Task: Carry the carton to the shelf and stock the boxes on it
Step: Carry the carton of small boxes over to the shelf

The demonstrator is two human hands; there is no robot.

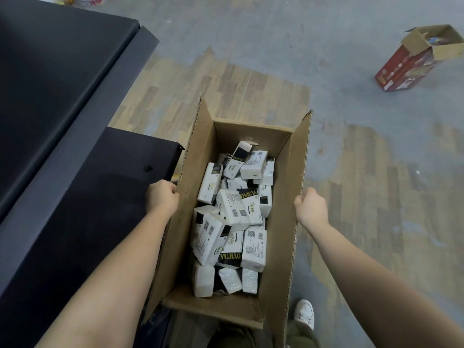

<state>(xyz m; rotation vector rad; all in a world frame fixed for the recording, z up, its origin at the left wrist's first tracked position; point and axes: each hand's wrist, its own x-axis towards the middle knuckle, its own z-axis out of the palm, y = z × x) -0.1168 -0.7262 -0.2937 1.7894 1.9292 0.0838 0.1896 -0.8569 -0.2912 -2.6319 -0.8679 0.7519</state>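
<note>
Left grip (163, 196) and right grip (311, 206) clasp the one carton (283, 222), roughly twenty boxes (233, 209) inside.

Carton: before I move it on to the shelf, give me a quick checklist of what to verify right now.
1. The left hand grips the left flap of the carton: ok.
2. The right hand grips the right flap: ok.
3. The packs all lie inside, below the rim: ok.
4. The dark shelf is close by on the left: ok.
5. Whether the carton's bottom is resting or lifted: cannot tell.
6. The red box on the floor stands well clear: ok.
</note>
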